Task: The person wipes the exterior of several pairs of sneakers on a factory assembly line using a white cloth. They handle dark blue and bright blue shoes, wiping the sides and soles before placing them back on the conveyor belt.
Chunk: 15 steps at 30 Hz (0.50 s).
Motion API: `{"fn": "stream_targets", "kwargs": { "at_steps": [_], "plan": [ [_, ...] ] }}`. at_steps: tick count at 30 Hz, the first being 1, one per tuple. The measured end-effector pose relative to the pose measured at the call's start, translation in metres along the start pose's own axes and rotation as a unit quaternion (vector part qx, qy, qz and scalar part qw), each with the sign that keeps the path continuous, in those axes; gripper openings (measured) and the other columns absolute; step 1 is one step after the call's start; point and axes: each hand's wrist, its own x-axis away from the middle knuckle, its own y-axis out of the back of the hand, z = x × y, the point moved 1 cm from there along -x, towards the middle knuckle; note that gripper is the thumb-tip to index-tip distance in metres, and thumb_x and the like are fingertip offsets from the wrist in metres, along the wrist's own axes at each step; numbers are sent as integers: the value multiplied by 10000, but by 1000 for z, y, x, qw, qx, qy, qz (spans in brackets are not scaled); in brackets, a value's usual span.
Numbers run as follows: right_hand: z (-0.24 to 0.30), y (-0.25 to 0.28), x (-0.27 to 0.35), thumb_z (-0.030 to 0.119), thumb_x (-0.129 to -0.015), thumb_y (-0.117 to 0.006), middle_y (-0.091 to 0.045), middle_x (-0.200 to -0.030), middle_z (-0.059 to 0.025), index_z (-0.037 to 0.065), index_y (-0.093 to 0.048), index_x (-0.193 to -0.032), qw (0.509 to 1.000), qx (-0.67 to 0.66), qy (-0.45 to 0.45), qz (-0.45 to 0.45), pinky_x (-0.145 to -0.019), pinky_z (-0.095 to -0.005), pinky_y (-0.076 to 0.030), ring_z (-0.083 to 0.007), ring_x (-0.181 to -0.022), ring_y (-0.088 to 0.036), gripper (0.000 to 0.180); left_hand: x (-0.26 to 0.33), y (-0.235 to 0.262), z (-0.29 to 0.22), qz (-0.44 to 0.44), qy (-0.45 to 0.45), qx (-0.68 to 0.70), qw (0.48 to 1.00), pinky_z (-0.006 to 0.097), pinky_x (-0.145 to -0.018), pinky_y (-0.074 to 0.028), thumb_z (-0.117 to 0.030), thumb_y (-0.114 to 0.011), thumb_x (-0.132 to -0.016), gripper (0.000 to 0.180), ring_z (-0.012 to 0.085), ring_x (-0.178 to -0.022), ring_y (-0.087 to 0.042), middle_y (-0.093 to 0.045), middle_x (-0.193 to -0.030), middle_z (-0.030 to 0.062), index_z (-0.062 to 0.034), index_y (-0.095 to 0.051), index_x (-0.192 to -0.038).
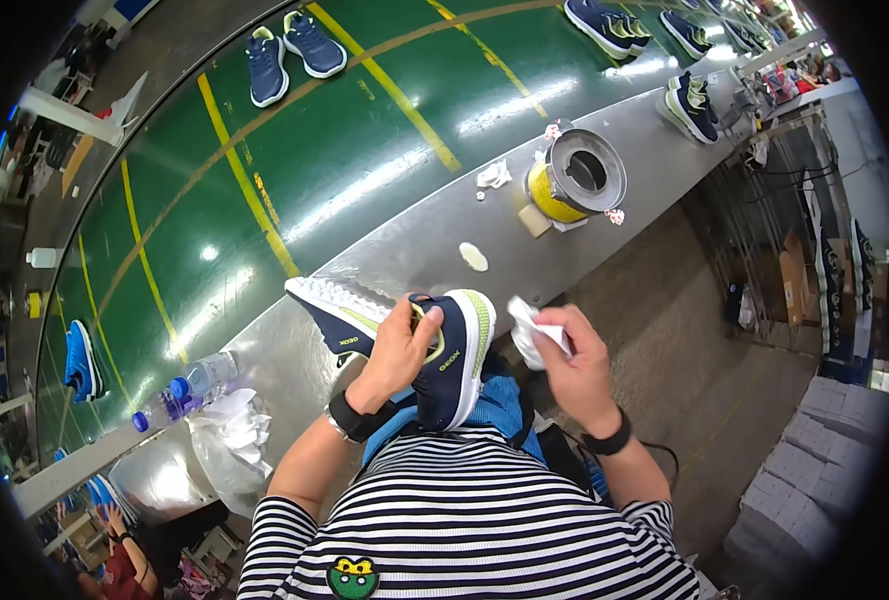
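Observation:
My left hand grips a navy sneaker by its collar, thumb over the opening. The sneaker has a white midsole and lime-green trim, and it is held up in front of my body. Its mate, another navy sneaker, lies behind my left hand on the steel ledge with its white sole side showing. To the right of the held shoe, my right hand pinches a crumpled white cloth or tissue, apart from the shoe.
A round metal pot with a yellow band stands on the steel ledge. Bottles and a plastic bag are at left. Navy sneakers sit on the green conveyor. White boxes are stacked at right.

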Motion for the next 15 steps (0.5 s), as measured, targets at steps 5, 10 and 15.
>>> {"fn": "stream_targets", "kwargs": {
  "at_steps": [5,10,15],
  "plan": [
    [-47,-23,41,-35,-733,-525,-562,-863,-134,68,-598,-907,911,222,82,338,-720,-403,-471,-335,-831,-574,216,6,8,-3,-51,-68,33,996,317,-771,-465,-263,-570,-920,317,243,-828,-590,-606,-929,132,-4,-542,-1101],
    [-34,10,36,4,-781,-619,-587,-901,-97,53,-630,-999,983,52,-92,149,-717,-317,-465,-223,-820,-592,224,1,18,-12,-43,-133,31,990,332,-848,-448,-221,-579,-913,357,283,-961,-562,-547,-1075,165,-1,-497,-1183],
    [1,-2,10,-34,-751,-642,-561,-884,-77,69,-650,-945,989,38,47,133,-739,-308,-451,-219,-804,-567,219,6,14,-11,-30,-201,-3,979,338,-856,-449,-213,-590,-906,393,304,-977,-554,-525,-1114,180,-9,-470,-1220]
  ]
}}
